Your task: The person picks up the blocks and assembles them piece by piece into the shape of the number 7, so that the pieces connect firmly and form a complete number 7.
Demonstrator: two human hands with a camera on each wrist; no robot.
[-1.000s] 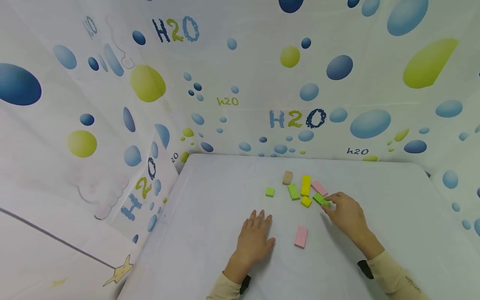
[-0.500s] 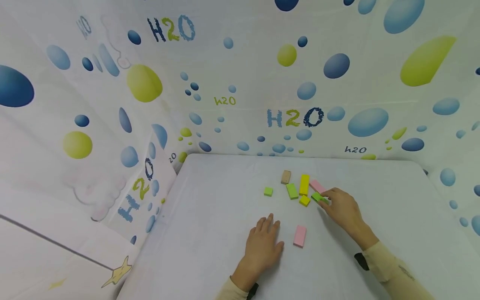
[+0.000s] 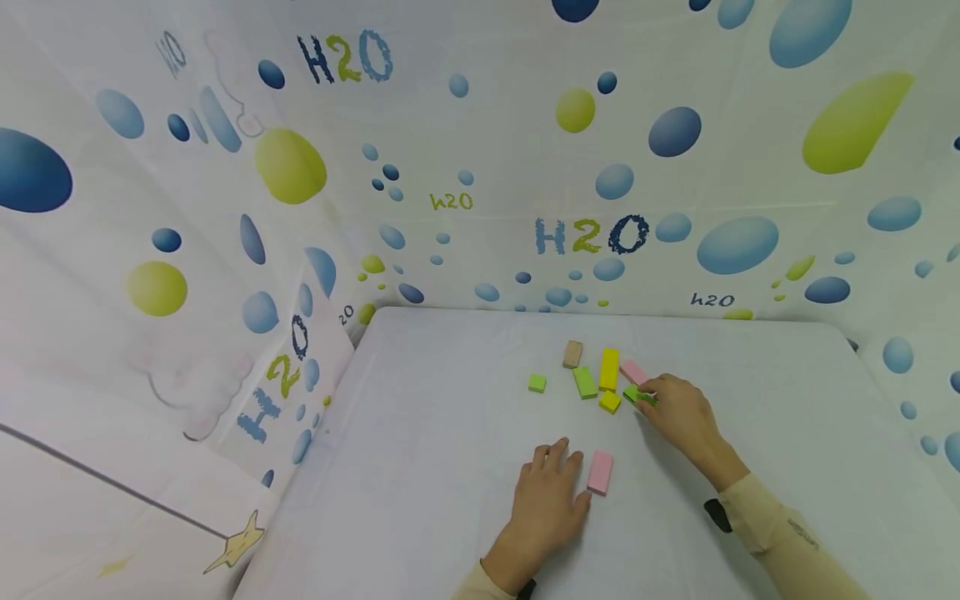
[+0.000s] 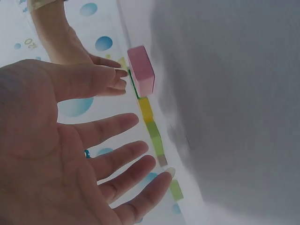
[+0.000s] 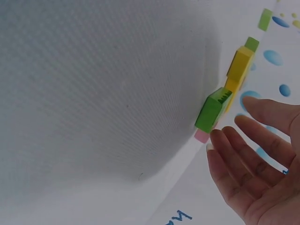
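My left hand (image 3: 545, 502) is low over the white table, fingers spread, its thumb beside a pink block (image 3: 601, 472). In the left wrist view the pink block (image 4: 141, 70) lies past the thumb and index finger, which do not close round it. My right hand (image 3: 681, 417) reaches over a green block with a dark zigzag edge (image 5: 214, 110). Its thumb and fingers are parted around that block, and the right wrist view shows no pinch on it. Part of the green block (image 3: 632, 394) is hidden by the fingers in the head view.
Near the right hand lie a long yellow block (image 3: 609, 369), a short yellow block (image 3: 610, 402), a second pink block (image 3: 633, 372) and a green block (image 3: 585, 382). A wooden block (image 3: 573, 354) and a small green block (image 3: 537, 382) sit farther left. Printed cloth walls surround the table.
The left hand has slid right across the table, coming close to the front pink block. The right hand stays at the zigzag-edged green block, with little visible movement.
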